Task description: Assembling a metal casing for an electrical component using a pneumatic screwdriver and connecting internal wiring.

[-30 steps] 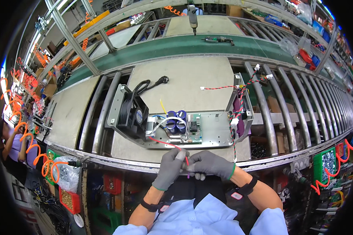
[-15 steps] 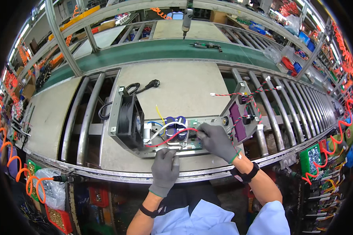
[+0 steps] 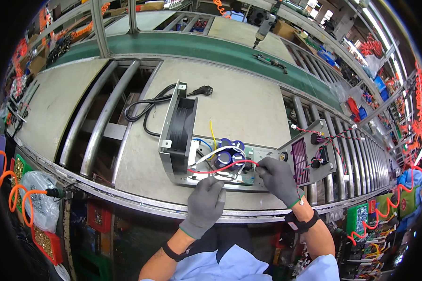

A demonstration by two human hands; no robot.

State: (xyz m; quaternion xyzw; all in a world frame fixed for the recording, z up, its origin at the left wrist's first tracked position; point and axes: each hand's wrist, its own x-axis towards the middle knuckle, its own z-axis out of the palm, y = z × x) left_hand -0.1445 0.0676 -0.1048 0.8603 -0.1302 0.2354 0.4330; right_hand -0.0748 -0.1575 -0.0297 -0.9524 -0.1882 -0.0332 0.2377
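An open metal chassis [image 3: 260, 188] with a black fan [image 3: 179, 126] at its left end lies before me. A purple vented panel [image 3: 300, 161] stands at its right end. Purple-sleeved round capacitors [image 3: 227, 157] sit on the circuit board between them. My right hand [image 3: 280, 181], in a grey glove, pinches a red wire [image 3: 220, 167] near its right end; the wire arcs leftward to the fan side. My left hand [image 3: 205, 203], likewise gloved, is closed at the chassis's near edge; its fingertips hide what they hold, if anything. White, blue and yellow wires [image 3: 212, 133] rise beside the capacitors.
The chassis rests on a pale board [image 3: 239, 96] over a roller conveyor [image 3: 103, 112]. A black power cord [image 3: 150, 100] lies behind the fan. Beyond, a screwdriver [image 3: 266, 29] hangs above a green belt [image 3: 211, 49]. Bins of small parts [image 3: 47, 243] stand below the near rail.
The whole view has swung, shifting the scene. The chassis appears farther right on the pale board, and more of the power cord shows. My right hand keeps its pinch on the red wire.
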